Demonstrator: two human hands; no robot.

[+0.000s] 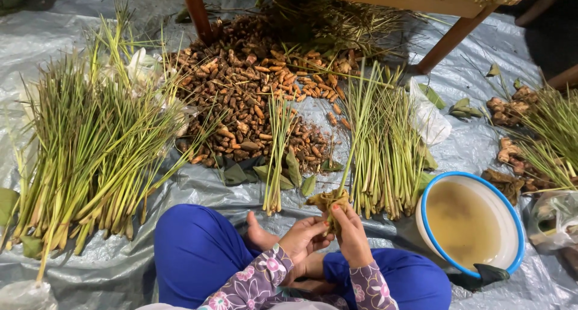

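Hands meet over the lap: a small yellowish wad of leaves (329, 203) is pinched between left hand (305, 237) and right hand (351, 234), fingers clenched on it. Lemongrass bundles (385, 147) are laid beside a white bowl (512, 219) on the grey tarp (120, 268).

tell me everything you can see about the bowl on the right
The bowl is round and white with a blue rim, enamel by its look. It sits upright on the grey plastic sheet beside the person's knee, holding cloudy brownish water. A dark green leaf lies against its near edge.
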